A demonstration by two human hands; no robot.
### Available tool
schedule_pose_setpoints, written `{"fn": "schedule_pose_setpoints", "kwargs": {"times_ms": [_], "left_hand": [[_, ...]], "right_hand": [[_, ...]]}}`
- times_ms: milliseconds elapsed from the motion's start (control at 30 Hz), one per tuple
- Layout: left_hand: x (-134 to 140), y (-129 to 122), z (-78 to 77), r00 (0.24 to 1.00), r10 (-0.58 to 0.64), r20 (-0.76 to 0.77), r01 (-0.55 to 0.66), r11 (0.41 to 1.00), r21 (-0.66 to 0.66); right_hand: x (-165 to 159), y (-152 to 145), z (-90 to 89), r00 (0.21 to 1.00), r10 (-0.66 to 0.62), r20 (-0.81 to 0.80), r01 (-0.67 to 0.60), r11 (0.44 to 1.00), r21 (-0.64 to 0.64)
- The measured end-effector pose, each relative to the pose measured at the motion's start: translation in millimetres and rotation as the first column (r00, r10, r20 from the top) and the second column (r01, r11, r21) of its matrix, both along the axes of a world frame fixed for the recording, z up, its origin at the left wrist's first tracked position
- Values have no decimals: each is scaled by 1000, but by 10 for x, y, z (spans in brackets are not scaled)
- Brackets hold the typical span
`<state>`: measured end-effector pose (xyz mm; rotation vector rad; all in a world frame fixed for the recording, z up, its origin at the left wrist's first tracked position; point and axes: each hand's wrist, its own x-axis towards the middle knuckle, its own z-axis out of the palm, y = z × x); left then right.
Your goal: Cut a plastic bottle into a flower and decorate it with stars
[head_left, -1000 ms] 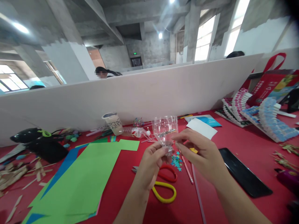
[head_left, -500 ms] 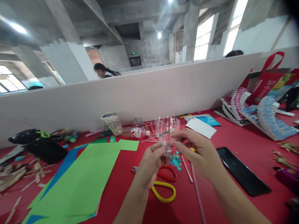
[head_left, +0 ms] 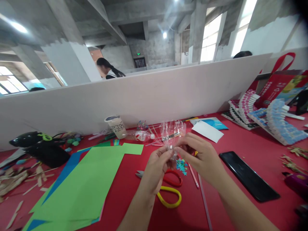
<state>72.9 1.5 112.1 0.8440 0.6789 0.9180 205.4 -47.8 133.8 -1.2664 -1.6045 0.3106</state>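
- Clear bottle top (head_left: 172, 130), wall cut into strips: outline faint; neck partly covered by left hand (head_left: 156, 163).
- Scissors (head_left: 169, 188): partly behind left hand and wrist. Both forearms cut off at lower edge.
- Left hand pinches the neck, strips upward, above the surface (head_left: 130, 192).
- Right hand (head_left: 201, 157): fingers curled, tips at strips' base; cannot tell whether they grip.
- Surface red; white partition (head_left: 154, 99) behind, concrete room beyond.
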Motion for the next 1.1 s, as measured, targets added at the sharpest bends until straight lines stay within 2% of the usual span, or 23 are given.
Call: {"fn": "schedule_pose_setpoints", "kwargs": {"times_ms": [333,567,667,767,867,1100], "left_hand": [[-15,13,-35,1000,-24,-11,24,1000,0],[-29,32,-10,992,-124,-30,125,990,70],[-21,17,50,993,-112,-47,116,988,105],[-30,14,79,996,-77,-50,83,988,130],[-44,30,51,993,-111,-50,116,985,128],[-32,31,10,987,-162,-24,163,982,94]], "right_hand": [[21,28,-14,999,39,-16,-40,997,-59],[-14,10,-27,996,-34,-87,31,998,-46],[-18,-28,-9,993,-63,-98,58,997,-46],[7,-79,43,982,-50,-181,45,999,-28],[49,-108,98,965,-28,-263,33,999,15],[72,-61,73,994,-36,-99,40,999,34]]}}
